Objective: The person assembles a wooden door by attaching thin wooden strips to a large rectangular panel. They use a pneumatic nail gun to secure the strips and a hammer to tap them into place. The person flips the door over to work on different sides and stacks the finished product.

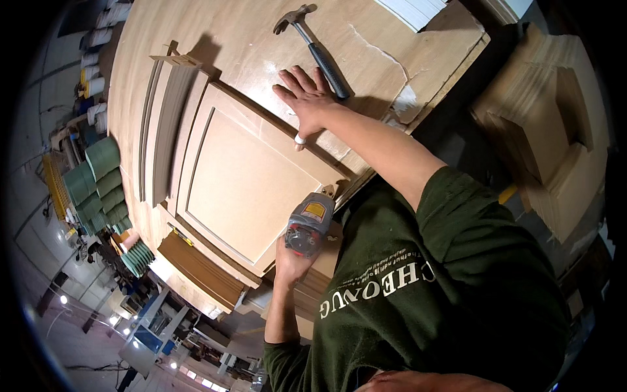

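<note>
1. Basically, it's a pale wooden panel (248, 183): plain raised frame, sunken middle, dark line down one side, lying flat by the near edge of the workbench (245, 39).
2. Left hand (292, 264) is wrapped round a grey nail gun (309, 222), fingers mostly hidden, nose at the panel's near corner.
3. Right hand (309, 110) is flat, fingers spread, thumb by the frame.
4. Buckets (95, 87) past the workbench's far edge, can't tell what's inside.

The tabletop (225, 29) is bright, with a shiny white spot and some dark shadows. Small lamps (63, 299) glow at lower left. Lines bend near the round black edge.
</note>
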`<state>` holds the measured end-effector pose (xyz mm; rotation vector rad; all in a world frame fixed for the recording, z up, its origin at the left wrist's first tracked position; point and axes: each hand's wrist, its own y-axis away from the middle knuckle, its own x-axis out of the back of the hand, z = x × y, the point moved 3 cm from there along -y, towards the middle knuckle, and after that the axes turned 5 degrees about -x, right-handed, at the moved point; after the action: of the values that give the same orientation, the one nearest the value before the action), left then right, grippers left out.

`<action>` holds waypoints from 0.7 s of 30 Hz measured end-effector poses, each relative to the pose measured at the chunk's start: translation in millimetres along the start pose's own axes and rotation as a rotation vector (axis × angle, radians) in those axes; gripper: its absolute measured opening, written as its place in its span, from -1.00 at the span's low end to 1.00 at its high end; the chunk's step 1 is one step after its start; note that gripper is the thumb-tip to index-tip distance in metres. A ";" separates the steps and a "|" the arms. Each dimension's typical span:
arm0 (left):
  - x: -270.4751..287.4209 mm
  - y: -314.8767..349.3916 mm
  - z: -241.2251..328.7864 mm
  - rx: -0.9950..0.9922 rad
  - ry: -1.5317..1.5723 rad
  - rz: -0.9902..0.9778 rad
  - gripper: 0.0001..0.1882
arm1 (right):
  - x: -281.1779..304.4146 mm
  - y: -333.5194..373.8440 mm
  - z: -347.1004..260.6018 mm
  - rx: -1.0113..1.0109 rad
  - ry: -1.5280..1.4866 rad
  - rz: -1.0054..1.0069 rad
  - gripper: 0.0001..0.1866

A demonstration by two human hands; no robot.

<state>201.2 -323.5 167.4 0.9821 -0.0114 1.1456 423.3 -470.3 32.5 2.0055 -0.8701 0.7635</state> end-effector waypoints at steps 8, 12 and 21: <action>-3.0 -16.7 -11.2 0.007 -0.118 -0.079 -0.59 | -2.3 -0.6 2.0 0.006 -0.028 0.029 0.52; -0.5 -19.7 -5.0 0.030 -0.132 -0.107 -0.58 | -2.8 -0.5 1.7 0.006 -0.033 0.036 0.52; -1.5 -22.5 -8.6 -0.048 -0.133 -0.028 -0.65 | -1.6 -1.3 0.3 -0.012 0.009 0.001 0.53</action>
<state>213.7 -320.4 147.0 1.0115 -0.1310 1.0481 423.4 -469.5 30.6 1.9900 -0.8690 0.7654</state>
